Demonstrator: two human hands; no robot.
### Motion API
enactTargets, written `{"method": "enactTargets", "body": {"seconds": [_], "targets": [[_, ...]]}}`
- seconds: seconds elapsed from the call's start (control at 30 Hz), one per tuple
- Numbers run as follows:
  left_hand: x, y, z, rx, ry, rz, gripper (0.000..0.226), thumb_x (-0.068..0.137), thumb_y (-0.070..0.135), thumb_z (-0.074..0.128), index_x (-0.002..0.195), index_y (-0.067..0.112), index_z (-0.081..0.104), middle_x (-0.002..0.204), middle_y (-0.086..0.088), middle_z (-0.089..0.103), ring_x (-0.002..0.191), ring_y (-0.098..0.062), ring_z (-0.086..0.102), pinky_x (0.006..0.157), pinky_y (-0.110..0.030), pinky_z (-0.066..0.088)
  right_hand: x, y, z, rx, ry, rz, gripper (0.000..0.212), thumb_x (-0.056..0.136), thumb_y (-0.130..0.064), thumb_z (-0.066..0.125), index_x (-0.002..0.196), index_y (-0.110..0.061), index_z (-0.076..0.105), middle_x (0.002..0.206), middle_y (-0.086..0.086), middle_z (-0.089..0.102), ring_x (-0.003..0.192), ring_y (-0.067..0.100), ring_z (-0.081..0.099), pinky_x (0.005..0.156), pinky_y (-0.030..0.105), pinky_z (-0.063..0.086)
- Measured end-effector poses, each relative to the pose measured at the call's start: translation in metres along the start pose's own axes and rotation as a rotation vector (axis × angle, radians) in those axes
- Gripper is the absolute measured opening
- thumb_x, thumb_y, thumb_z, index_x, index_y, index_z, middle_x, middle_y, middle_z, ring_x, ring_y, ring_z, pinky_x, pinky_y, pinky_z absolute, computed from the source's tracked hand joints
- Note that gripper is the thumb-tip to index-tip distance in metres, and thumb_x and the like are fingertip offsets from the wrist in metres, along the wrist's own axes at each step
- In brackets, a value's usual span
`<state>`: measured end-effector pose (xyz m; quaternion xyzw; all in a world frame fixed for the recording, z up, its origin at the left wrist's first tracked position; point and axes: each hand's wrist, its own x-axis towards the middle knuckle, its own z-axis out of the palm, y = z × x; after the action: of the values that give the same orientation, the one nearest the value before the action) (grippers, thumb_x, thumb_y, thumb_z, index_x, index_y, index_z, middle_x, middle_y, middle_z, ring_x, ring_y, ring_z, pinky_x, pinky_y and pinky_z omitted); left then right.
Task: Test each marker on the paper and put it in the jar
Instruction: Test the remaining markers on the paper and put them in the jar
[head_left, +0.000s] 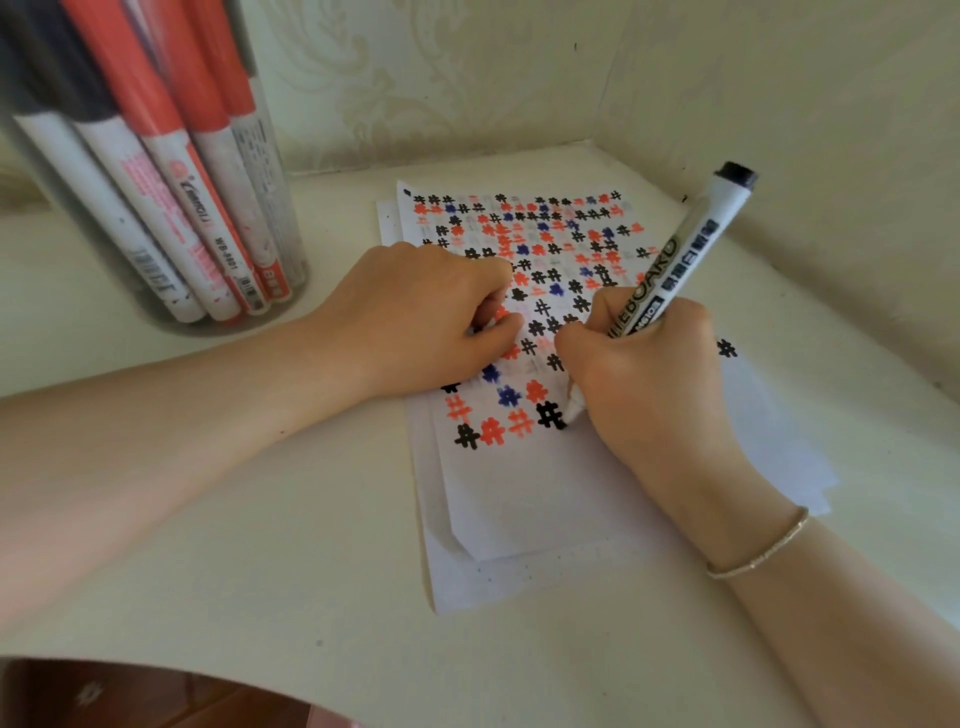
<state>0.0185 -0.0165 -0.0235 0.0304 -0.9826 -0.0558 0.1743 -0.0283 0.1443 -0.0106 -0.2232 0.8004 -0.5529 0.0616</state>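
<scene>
A white sheet of paper (540, 499) lies on the table, covered in rows of black, red and blue hash marks. My right hand (644, 374) grips a black whiteboard marker (691, 244), tip down on the paper beside a fresh black hash mark (550, 415). My left hand (426, 317) rests on the paper with its fingers curled; whether they hold anything is hidden. At the far left stands a clear jar (156, 171) with several red and black markers inside.
The cream table (260, 545) fits into a corner of patterned wallpaper (467, 78). More sheets lie under the marked paper. The table's front edge curves at the lower left, with dark floor below. A thin bracelet (763, 551) circles my right wrist.
</scene>
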Motion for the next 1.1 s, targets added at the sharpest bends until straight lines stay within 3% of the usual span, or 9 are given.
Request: {"method": "enactTargets", "body": {"seconds": [0.1, 0.2, 0.27, 0.33, 0.4, 0.53, 0.7, 0.8, 1.1], "targets": [[-0.001, 0.001, 0.000, -0.010, 0.009, 0.001, 0.025, 0.090, 0.044, 0.044, 0.075, 0.024, 0.043, 0.057, 0.010, 0.047, 0.050, -0.004, 0.044, 0.049, -0.022, 0.033, 0.003, 0.002, -0.001, 0.102, 0.023, 0.022, 0.022, 0.076, 0.003, 0.057, 0.064, 0.014, 0.042, 0.065, 0.040, 0.047, 0.046, 0.021, 0.040, 0.041, 0.022, 0.036], [-0.003, 0.004, -0.003, -0.115, 0.044, -0.005, 0.023, 0.089, 0.041, 0.054, 0.092, 0.025, 0.038, 0.061, 0.008, 0.048, 0.050, -0.007, 0.047, 0.047, -0.025, 0.036, 0.011, 0.004, -0.010, 0.470, 0.046, 0.108, 0.034, 0.081, -0.008, 0.071, 0.059, -0.007, 0.046, 0.059, 0.021, 0.051, 0.036, 0.014, 0.032, 0.036, 0.018, 0.030], [-0.003, 0.006, -0.005, -0.290, 0.053, -0.003, 0.026, 0.088, 0.032, 0.053, 0.103, 0.026, 0.032, 0.074, 0.007, 0.055, 0.053, -0.007, 0.049, 0.047, -0.023, 0.038, 0.016, 0.002, -0.015, 0.690, 0.033, 0.156, 0.026, 0.080, -0.011, 0.072, 0.064, -0.011, 0.051, 0.062, 0.010, 0.059, 0.038, 0.012, 0.042, 0.037, 0.019, 0.038], [-0.002, 0.007, -0.008, -0.539, 0.026, -0.031, 0.025, 0.092, 0.016, 0.045, 0.111, 0.025, 0.031, 0.090, 0.007, 0.059, 0.060, -0.005, 0.051, 0.052, -0.018, 0.039, 0.019, 0.001, -0.019, 0.911, 0.011, 0.198, 0.012, 0.080, -0.012, 0.068, 0.073, -0.008, 0.060, 0.071, 0.008, 0.067, 0.057, 0.018, 0.062, 0.057, 0.025, 0.054], [-0.002, 0.006, -0.010, -0.684, -0.007, -0.074, 0.027, 0.096, 0.008, 0.039, 0.116, 0.024, 0.031, 0.101, 0.009, 0.061, 0.068, -0.005, 0.055, 0.060, -0.022, 0.045, 0.022, 0.000, -0.023, 1.081, -0.005, 0.227, 0.012, 0.086, -0.013, 0.059, 0.078, -0.006, 0.064, 0.079, 0.009, 0.070, 0.074, 0.027, 0.068, 0.073, 0.033, 0.057], [-0.001, 0.006, -0.008, -0.704, -0.043, -0.068, 0.028, 0.099, 0.012, 0.044, 0.123, 0.019, 0.032, 0.108, 0.013, 0.063, 0.086, -0.021, 0.064, 0.069, -0.033, 0.049, 0.024, 0.001, -0.022, 1.023, 0.030, 0.240, 0.012, 0.090, -0.006, 0.049, 0.078, -0.006, 0.053, 0.068, 0.011, 0.063, 0.055, 0.023, 0.063, 0.056, 0.027, 0.054], [-0.002, 0.010, -0.011, -0.690, -0.070, -0.072, 0.026, 0.097, 0.011, 0.050, 0.113, 0.023, 0.032, 0.105, 0.029, 0.051, 0.079, 0.009, 0.059, 0.065, -0.008, 0.045, 0.023, 0.002, -0.018, 0.907, 0.023, 0.164, 0.018, 0.090, 0.001, 0.050, 0.073, -0.005, 0.050, 0.052, 0.005, 0.059, 0.044, 0.017, 0.056, 0.047, 0.025, 0.050], [-0.003, 0.011, -0.011, -0.643, -0.094, -0.052, 0.025, 0.096, 0.011, 0.051, 0.110, 0.021, 0.033, 0.124, 0.007, 0.056, 0.089, 0.030, 0.044, 0.063, 0.003, 0.037, 0.021, 0.002, -0.017, 0.857, 0.010, 0.144, 0.022, 0.089, 0.002, 0.052, 0.069, -0.005, 0.049, 0.052, 0.006, 0.055, 0.042, 0.018, 0.054, 0.044, 0.024, 0.048], [-0.001, 0.008, -0.005, -0.587, -0.077, -0.015, 0.024, 0.092, 0.015, 0.059, 0.106, 0.023, 0.041, 0.110, 0.010, 0.062, 0.080, 0.027, 0.050, 0.071, 0.000, 0.040, 0.021, 0.007, -0.016, 0.740, 0.007, 0.133, 0.026, 0.087, 0.002, 0.054, 0.064, -0.007, 0.046, 0.044, 0.005, 0.050, 0.037, 0.017, 0.047, 0.049, 0.032, 0.033]]}}
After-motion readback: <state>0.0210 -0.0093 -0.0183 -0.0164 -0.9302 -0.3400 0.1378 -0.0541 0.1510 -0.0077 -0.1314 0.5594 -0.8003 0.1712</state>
